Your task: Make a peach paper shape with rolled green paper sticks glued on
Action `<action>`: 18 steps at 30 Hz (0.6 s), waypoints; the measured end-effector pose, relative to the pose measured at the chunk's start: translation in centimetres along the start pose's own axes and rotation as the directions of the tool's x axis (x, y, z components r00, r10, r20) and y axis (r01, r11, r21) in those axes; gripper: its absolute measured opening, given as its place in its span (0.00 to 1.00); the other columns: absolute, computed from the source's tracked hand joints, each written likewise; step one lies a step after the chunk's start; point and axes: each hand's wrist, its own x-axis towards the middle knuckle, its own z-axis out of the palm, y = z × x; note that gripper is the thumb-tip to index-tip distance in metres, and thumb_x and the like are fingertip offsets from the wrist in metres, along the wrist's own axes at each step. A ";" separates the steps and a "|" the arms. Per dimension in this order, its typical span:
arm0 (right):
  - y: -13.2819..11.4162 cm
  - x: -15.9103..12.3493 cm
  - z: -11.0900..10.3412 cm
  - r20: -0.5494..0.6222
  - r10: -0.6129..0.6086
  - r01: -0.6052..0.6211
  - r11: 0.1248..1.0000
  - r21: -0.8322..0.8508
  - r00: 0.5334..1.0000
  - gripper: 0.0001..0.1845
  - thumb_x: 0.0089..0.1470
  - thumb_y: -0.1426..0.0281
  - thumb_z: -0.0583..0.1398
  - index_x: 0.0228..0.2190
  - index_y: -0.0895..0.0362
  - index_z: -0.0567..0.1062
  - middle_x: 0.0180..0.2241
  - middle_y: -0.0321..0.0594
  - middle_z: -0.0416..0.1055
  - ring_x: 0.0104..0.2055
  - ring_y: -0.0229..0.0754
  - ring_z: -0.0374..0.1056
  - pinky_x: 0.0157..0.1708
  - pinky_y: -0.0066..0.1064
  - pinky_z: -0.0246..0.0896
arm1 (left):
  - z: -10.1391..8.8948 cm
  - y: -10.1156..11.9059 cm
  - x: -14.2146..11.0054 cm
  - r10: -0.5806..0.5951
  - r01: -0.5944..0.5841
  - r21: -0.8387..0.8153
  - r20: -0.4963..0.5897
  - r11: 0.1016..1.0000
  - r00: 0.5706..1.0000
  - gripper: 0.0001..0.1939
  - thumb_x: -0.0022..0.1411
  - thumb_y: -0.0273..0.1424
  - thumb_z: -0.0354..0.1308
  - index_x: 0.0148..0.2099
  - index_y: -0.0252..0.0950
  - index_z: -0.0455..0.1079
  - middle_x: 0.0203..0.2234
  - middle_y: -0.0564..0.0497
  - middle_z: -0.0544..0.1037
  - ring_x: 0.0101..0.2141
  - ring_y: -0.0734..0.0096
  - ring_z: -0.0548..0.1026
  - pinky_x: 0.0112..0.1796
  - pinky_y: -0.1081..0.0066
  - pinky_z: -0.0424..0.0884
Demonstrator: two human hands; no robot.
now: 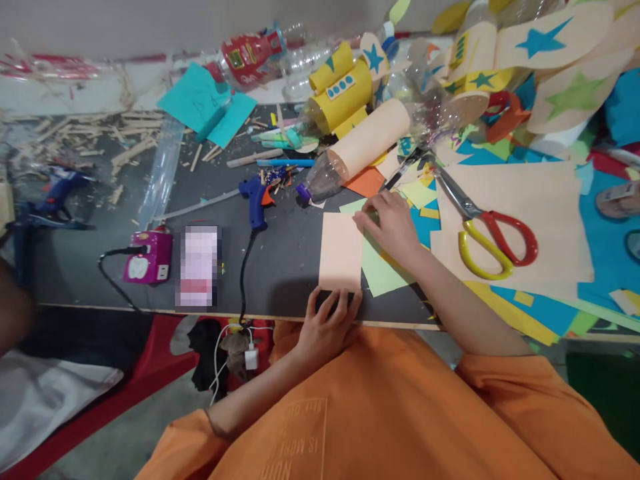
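A small peach rectangle of paper (341,250) lies flat on the dark tabletop in front of me. My left hand (331,319) rests at its near edge, fingers apart and bent, fingertips on the paper. At the far right corner is my right hand (393,223), its thumb and forefinger closed together at the paper's edge. Partly beneath that hand, a light green sheet (383,270) sticks out to the right. Scissors (483,223) with one red and one yellow handle lie on a larger peach sheet (545,200) to the right.
A blue glue gun (257,200) and a peach-wrapped bottle (367,143) lie beyond the paper. A phone (199,267) and a pink power adapter (149,257) are to the left. Decorated bottles and paper scraps crowd the back right. Another person's arm (13,310) shows at the left edge.
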 end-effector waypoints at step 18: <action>-0.6 0.0 -0.6 0.146 0.044 -0.117 0.834 0.539 0.988 0.05 0.53 0.71 0.55 0.34 0.53 0.64 0.25 0.32 0.65 0.27 0.40 0.63 0.31 0.33 0.58 | 1.2 -0.4 -0.2 0.012 -0.015 -0.017 -0.131 1.000 0.991 0.20 0.69 0.40 0.46 0.52 0.37 0.75 0.41 0.44 0.78 0.44 0.64 0.71 0.62 0.54 0.53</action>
